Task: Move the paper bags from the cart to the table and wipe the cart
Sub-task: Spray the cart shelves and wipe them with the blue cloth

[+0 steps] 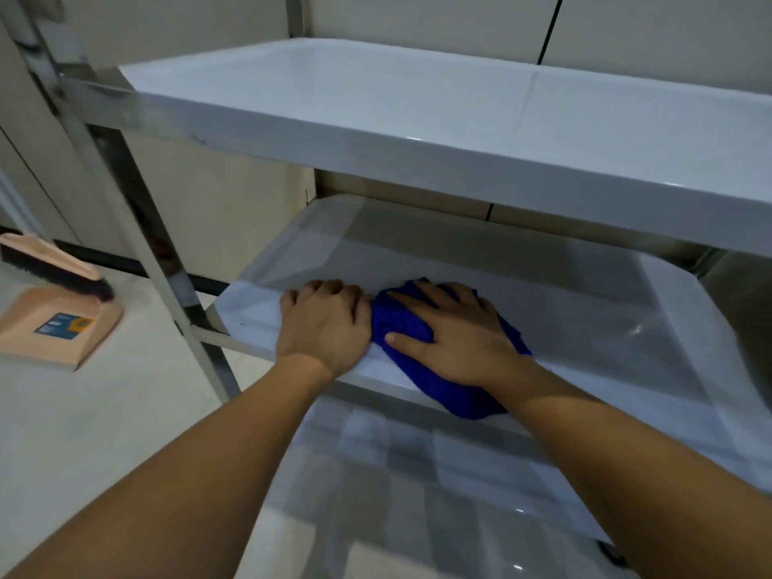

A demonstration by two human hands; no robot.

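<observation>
I have my right hand [455, 336] spread flat on the blue cloth [417, 328], fingers straight and pressing it onto the middle shelf [585, 311] of the cart [376, 131]; my left hand [323, 323] rests just beside the cloth with its fingers curled over on the shelf, gripping nothing that I can see. No paper bags show on any shelf in view, so I judge the wiping is the step in hand. To do it well I would keep the palm weight even, sweep in overlapping strokes from the far edge toward me, reach into the raised rim at the corners, and let the left hand steady the cart. The top shelf [334, 89] and the bottom shelf [417, 474] look bare.
</observation>
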